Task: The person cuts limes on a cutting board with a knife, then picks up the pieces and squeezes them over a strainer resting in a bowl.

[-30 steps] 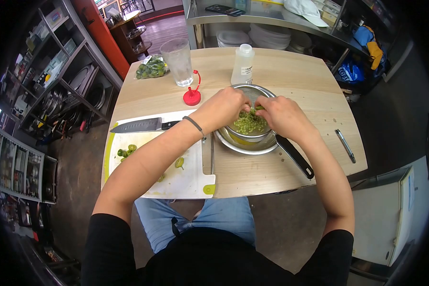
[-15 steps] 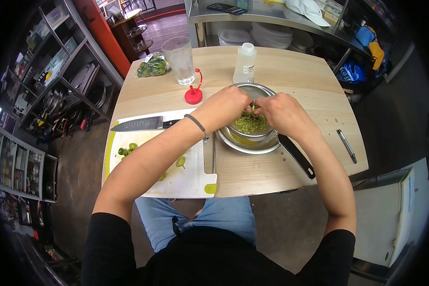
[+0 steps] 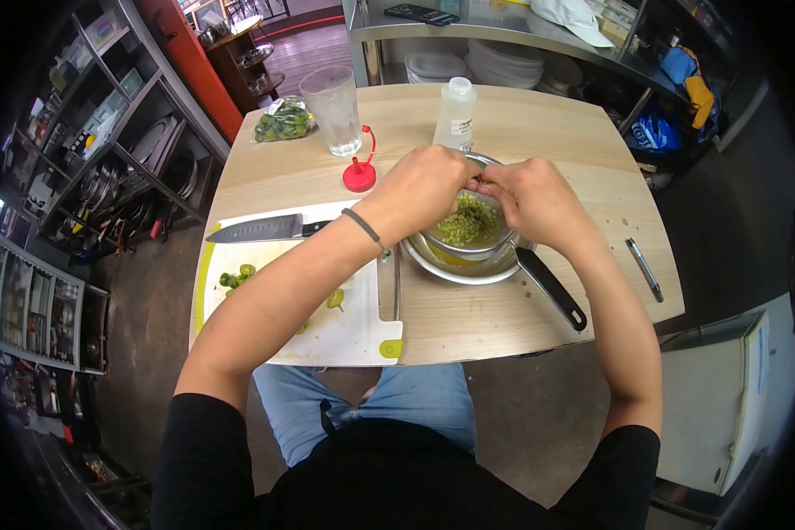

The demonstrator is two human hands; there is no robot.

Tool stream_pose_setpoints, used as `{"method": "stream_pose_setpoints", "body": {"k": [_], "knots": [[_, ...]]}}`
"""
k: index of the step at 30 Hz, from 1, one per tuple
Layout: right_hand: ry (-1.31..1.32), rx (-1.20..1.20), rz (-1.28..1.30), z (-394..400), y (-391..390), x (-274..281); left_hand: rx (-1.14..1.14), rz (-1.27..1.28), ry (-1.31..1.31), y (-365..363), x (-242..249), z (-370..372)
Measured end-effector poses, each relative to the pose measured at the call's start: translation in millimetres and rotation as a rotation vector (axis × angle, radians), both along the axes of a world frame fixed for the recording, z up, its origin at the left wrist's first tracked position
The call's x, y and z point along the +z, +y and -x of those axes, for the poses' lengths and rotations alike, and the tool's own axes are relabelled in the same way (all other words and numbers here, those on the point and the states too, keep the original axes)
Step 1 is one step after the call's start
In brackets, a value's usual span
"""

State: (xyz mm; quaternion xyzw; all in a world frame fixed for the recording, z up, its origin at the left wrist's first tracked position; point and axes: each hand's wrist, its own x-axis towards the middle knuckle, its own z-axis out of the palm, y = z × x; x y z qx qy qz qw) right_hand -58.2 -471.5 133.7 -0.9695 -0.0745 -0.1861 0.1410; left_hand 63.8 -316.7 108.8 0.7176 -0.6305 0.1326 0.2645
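My left hand [image 3: 437, 184] and my right hand [image 3: 534, 201] meet over the far side of a strainer [image 3: 473, 253], fingers pinched together. Whatever they grip is hidden by the fingers. Pale green seeds and pulp [image 3: 465, 223] lie in the strainer. It rests over a metal bowl [image 3: 455, 276], its black handle [image 3: 549, 287] pointing toward me on the right. Under my left forearm is a white cutting board [image 3: 349, 340] with a knife [image 3: 256, 230] along its far edge. Small cut green citrus pieces [image 3: 237, 278] and a single piece [image 3: 336, 299] sit on it.
Behind the bowl stands an open squeeze bottle [image 3: 456, 119]; its red cap [image 3: 359, 176] lies apart on the left. A clear cup [image 3: 334, 115] and a bag of green citrus [image 3: 283, 121] are at the far left. A pen [image 3: 645, 270] lies on the right.
My hands have drawn closer together, and the pale green piece seen between my fingers is now hidden. More of the seeds in the strainer show.
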Motion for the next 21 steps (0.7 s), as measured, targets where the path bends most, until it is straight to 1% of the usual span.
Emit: {"method": "stream_pose_setpoints", "body": {"k": [2,4,5,7,8,9,10,11,13,15,16,17,18,19,21], "knots": [[-0.105,0.054,-0.066,2,-2,5,0.004,0.023,-0.003,1,10,2],[-0.124,0.048,-0.059,5,-3,17,0.005,0.136,-0.017,3,21,5],[-0.143,0.041,-0.051,6,-3,22,0.006,0.135,-0.017,4,27,7],[-0.162,0.029,-0.104,6,-2,25,0.023,0.233,0.091,6,35,11],[-0.179,0.015,-0.157,7,-2,25,0.026,0.231,0.092,7,27,8],[-0.178,0.016,-0.157,5,-2,15,0.011,0.122,0.087,6,12,2],[-0.055,0.025,-0.094,1,-3,-4,-0.004,0.013,0.081,6,4,-1],[0.067,0.034,-0.030,0,-5,-15,-0.003,0.015,0.079,7,-4,-4],[0.086,0.022,-0.033,1,-2,-3,-0.014,-0.032,0.166,11,-7,-3],[0.000,-0.066,-0.221,7,2,13,0.000,-0.025,0.231,12,-6,-3],[0.008,-0.065,-0.224,8,3,6,-0.025,-0.068,0.222,12,-4,-5],[0.085,-0.061,-0.103,7,1,-1,-0.050,-0.107,0.207,12,-2,-6],[0.156,-0.056,0.021,6,1,-3,-0.046,-0.105,0.203,13,0,-6],[0.148,-0.052,0.026,4,1,0,-0.045,-0.050,0.194,13,1,-5],[0.060,-0.102,-0.159,4,3,4,-0.038,0.004,0.191,14,-1,-4]]}}
